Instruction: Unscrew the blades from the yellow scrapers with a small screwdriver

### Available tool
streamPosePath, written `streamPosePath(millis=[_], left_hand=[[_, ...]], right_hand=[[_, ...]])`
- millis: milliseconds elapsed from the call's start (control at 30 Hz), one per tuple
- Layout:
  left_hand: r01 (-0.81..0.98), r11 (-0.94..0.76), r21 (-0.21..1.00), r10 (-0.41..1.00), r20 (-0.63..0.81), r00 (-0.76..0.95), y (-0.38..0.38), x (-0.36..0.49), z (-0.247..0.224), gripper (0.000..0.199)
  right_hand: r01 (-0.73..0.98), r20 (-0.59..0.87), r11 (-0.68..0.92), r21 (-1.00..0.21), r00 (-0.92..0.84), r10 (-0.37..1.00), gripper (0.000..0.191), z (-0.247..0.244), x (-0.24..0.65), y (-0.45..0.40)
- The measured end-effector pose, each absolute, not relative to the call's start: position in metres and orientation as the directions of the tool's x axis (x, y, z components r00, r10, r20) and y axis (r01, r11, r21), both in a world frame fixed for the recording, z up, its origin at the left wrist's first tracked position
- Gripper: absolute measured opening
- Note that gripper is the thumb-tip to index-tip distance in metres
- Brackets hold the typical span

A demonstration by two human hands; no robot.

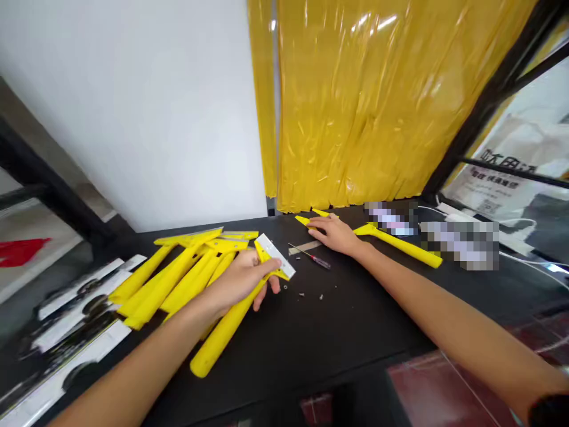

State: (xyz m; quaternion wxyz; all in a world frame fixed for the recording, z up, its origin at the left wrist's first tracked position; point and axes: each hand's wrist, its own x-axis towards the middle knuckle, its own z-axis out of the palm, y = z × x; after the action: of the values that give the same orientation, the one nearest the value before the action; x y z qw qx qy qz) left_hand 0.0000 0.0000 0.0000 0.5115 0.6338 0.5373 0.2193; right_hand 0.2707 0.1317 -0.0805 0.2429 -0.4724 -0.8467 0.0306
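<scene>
- Yellow tool [232, 326], held in the fingers of the left hand [240, 274], over the counter [355, 332] beside a pile of similar pieces [166, 281].
- Apparently done: pale plate [272, 252] set against its head; fastening impossible to tell.
- Apparently left: small screws [321, 297], loose near the screwdriver [320, 262].
- Farther back, fingers of the right hand [336, 233] over a yellow part [302, 220], grip unclear.
- Bright, smooth, round-handled, flared at the head, slanting.

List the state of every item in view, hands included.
Left hand: closed around a yellow handle.
Pale plate: across that handle's head, under the thumb.
Right hand: on far yellow piece; grip unclear.
Screwdriver: lying, unheld.
Screws: loose on black table.
Thin strip: lying by right hand.
Left yellow handles: piled, overlapping.
Right yellow handle: lying on table.
Yellow sheeting: hanging, wrinkled.
</scene>
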Motion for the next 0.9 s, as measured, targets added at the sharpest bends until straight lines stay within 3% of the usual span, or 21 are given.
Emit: streamPosePath(millis=[167, 367, 533, 633, 900], left_hand=[[0.452, 0.062, 0.890, 0.900, -0.246, 0.359, 0.002, 0.000, -0.005, 0.049], [0.449, 0.067, 0.891, 0.886, -0.261, 0.384, 0.001, 0.002, -0.010, 0.050], [0.439, 0.114, 0.891, 0.882, -0.294, 0.369, -0.002, 0.005, -0.010, 0.046], [0.455, 0.096, 0.885, 0.885, -0.285, 0.368, -0.001, 0.004, -0.012, 0.048], [0.502, 0.098, 0.859, 0.876, -0.313, 0.366, 0.001, 0.001, -0.015, 0.059]], right_hand=[[0.820, 0.351, 0.473, -0.323, -0.360, 0.864, 0.015, -0.080, 0.276, 0.132], [0.828, 0.278, 0.428, -0.362, -0.343, 0.897, 0.043, -0.079, 0.278, 0.129], [0.817, 0.269, 0.451, -0.361, -0.372, 0.889, 0.031, -0.075, 0.277, 0.123], [0.802, 0.285, 0.469, -0.369, -0.383, 0.879, 0.034, -0.069, 0.280, 0.121], [0.814, 0.365, 0.420, -0.401, -0.279, 0.888, 0.028, -0.048, 0.321, 0.126]])
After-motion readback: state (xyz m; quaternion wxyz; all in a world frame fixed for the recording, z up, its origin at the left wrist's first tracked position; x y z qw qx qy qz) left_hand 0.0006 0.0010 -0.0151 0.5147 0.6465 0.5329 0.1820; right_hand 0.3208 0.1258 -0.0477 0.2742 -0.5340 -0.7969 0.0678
